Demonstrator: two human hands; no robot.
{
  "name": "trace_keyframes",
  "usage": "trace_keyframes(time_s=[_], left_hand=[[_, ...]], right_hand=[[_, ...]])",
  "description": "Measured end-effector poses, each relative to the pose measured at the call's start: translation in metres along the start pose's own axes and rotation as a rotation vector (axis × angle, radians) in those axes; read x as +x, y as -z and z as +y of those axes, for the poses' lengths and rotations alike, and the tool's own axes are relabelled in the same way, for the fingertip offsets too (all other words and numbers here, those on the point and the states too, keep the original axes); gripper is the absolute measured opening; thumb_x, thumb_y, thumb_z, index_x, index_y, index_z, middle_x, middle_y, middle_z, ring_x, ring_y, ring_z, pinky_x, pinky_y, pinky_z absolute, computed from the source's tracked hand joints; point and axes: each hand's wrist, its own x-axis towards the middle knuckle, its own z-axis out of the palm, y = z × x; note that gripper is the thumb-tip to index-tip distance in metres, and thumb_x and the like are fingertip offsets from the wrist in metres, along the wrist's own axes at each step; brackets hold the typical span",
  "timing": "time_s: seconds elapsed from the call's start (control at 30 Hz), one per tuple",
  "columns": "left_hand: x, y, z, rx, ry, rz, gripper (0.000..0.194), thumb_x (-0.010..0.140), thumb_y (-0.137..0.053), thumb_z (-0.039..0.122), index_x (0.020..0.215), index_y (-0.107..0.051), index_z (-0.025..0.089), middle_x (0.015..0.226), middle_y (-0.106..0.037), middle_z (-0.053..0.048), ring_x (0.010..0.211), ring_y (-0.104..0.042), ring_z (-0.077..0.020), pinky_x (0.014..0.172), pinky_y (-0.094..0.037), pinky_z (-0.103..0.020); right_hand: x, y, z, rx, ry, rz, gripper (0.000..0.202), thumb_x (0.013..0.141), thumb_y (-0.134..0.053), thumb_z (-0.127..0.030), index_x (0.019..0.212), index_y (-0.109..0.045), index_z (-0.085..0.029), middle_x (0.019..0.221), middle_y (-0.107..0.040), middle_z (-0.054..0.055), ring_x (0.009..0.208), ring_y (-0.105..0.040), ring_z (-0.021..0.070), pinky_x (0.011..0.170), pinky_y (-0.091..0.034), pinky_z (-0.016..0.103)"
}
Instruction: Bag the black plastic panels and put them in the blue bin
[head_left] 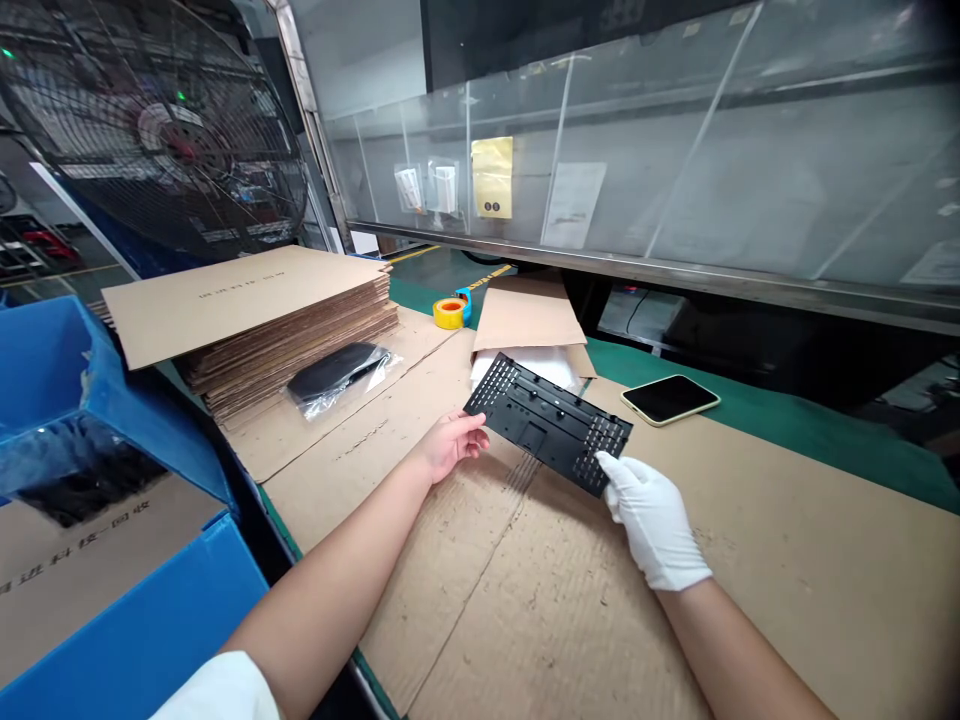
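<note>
A thin black rectangular plastic panel (540, 425), with rows of slots near both ends, is held tilted above the cardboard-covered table. My right hand (651, 515), in a white glove, pinches its right end, with the thumb on the upper face. At the other end, my bare left hand (454, 443) has its thumb over the lower left corner and its fingers curled below the edge. Just behind the panel lies a cardboard box or sleeve (529, 310) with white sheet material (525, 367) sticking out of its front.
A stack of flat cardboard (255, 290) stands at the left, beside a bagged black part (337, 372). Yellow tape (450, 314) and a phone (670, 399) lie toward the back. Blue bins (150, 610) flank the table's left edge; a large fan (180, 135) stands behind them.
</note>
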Motion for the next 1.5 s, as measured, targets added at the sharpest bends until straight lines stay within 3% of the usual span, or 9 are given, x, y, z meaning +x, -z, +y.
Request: trace_keyframes(time_s=[0.17, 0.27, 0.37, 0.47, 0.63, 0.8, 1.1, 1.3, 1.5], left_hand=[[0.004, 0.003, -0.002, -0.018, 0.017, 0.009, 0.026, 0.075, -0.073, 0.031, 0.072, -0.052, 0.014, 0.060, -0.062, -0.003, 0.055, -0.063, -0.0139, 0.041, -0.035, -0.017], [0.004, 0.003, -0.001, -0.082, 0.014, 0.014, 0.019, 0.076, -0.071, 0.023, 0.076, -0.054, 0.014, 0.063, -0.062, -0.003, 0.062, -0.067, -0.0167, 0.042, -0.039, -0.018], [0.003, 0.001, 0.004, -0.185, 0.004, 0.015, 0.009, 0.076, -0.066, 0.016, 0.080, -0.057, 0.014, 0.070, -0.065, -0.003, 0.071, -0.069, -0.0190, 0.052, -0.049, -0.022], [0.003, -0.002, 0.006, -0.217, -0.029, 0.011, 0.019, 0.075, -0.062, 0.016, 0.093, -0.064, 0.015, 0.085, -0.069, -0.005, 0.074, -0.068, -0.0193, 0.062, -0.053, -0.028], [0.009, 0.007, 0.000, 0.151, -0.182, 0.233, 0.030, 0.072, -0.067, 0.031, 0.099, -0.069, 0.017, 0.074, -0.067, -0.003, 0.061, -0.061, -0.0169, 0.058, -0.047, -0.027], [0.025, 0.018, 0.004, 0.374, -0.417, 0.394, 0.016, 0.068, -0.072, 0.021, 0.083, -0.071, 0.019, 0.077, -0.065, -0.002, 0.076, -0.057, -0.0175, 0.074, -0.044, -0.026], [0.088, -0.007, 0.035, 0.859, -0.562, 0.118, 0.025, 0.061, -0.073, 0.008, 0.081, -0.070, 0.022, 0.095, -0.066, -0.007, 0.111, -0.050, -0.0270, 0.104, -0.026, -0.032], [0.100, -0.014, 0.035, 1.154, -0.584, -0.021, 0.020, 0.062, -0.069, 0.005, 0.055, -0.059, 0.020, 0.067, -0.060, -0.007, 0.096, -0.056, -0.0265, 0.110, -0.015, -0.039], [0.099, -0.018, 0.033, 1.446, -0.573, -0.002, 0.016, 0.070, -0.066, 0.015, 0.055, -0.063, 0.020, 0.070, -0.065, -0.008, 0.088, -0.058, -0.0253, 0.109, -0.017, -0.041]], right_hand=[[0.002, -0.001, 0.001, 0.022, -0.008, -0.038, 0.053, 0.077, -0.064, -0.054, 0.044, -0.040, -0.020, 0.036, -0.039, -0.005, 0.035, -0.035, 0.0072, 0.040, -0.027, 0.023], [0.003, 0.001, -0.002, 0.137, -0.082, -0.085, 0.039, 0.071, -0.072, -0.050, 0.055, -0.054, -0.018, 0.041, -0.050, -0.003, 0.034, -0.039, 0.0074, 0.038, -0.030, 0.022], [0.004, 0.003, -0.005, 0.452, -0.219, -0.234, 0.036, 0.060, -0.079, -0.042, 0.088, -0.067, -0.022, 0.086, -0.073, 0.005, 0.054, -0.060, 0.0145, 0.043, -0.042, 0.024], [0.006, 0.003, -0.005, 0.660, -0.290, -0.262, 0.034, 0.062, -0.075, -0.043, 0.090, -0.069, -0.026, 0.109, -0.070, 0.005, 0.079, -0.066, 0.0215, 0.052, -0.050, 0.029], [0.009, -0.001, 0.001, 0.563, -0.289, -0.240, 0.025, 0.059, -0.080, -0.030, 0.080, -0.066, -0.024, 0.084, -0.071, 0.000, 0.072, -0.064, 0.0180, 0.058, -0.050, 0.027], [0.010, 0.004, -0.002, 0.567, -0.216, -0.487, 0.049, 0.059, -0.081, -0.030, 0.105, -0.066, -0.025, 0.102, -0.071, 0.004, 0.091, -0.066, 0.0218, 0.080, -0.050, 0.033], [0.010, 0.011, 0.000, 0.477, -0.200, -0.769, 0.048, 0.060, -0.080, -0.023, 0.106, -0.067, -0.021, 0.098, -0.071, 0.005, 0.090, -0.065, 0.0200, 0.079, -0.049, 0.029], [0.011, 0.010, 0.002, 0.526, -0.223, -0.791, 0.050, 0.059, -0.080, -0.020, 0.107, -0.066, -0.021, 0.101, -0.071, 0.004, 0.087, -0.065, 0.0169, 0.078, -0.048, 0.026], [0.012, 0.010, 0.003, 0.546, -0.234, -0.799, 0.051, 0.058, -0.079, -0.019, 0.107, -0.065, -0.020, 0.100, -0.071, 0.005, 0.086, -0.065, 0.0174, 0.076, -0.048, 0.027]])
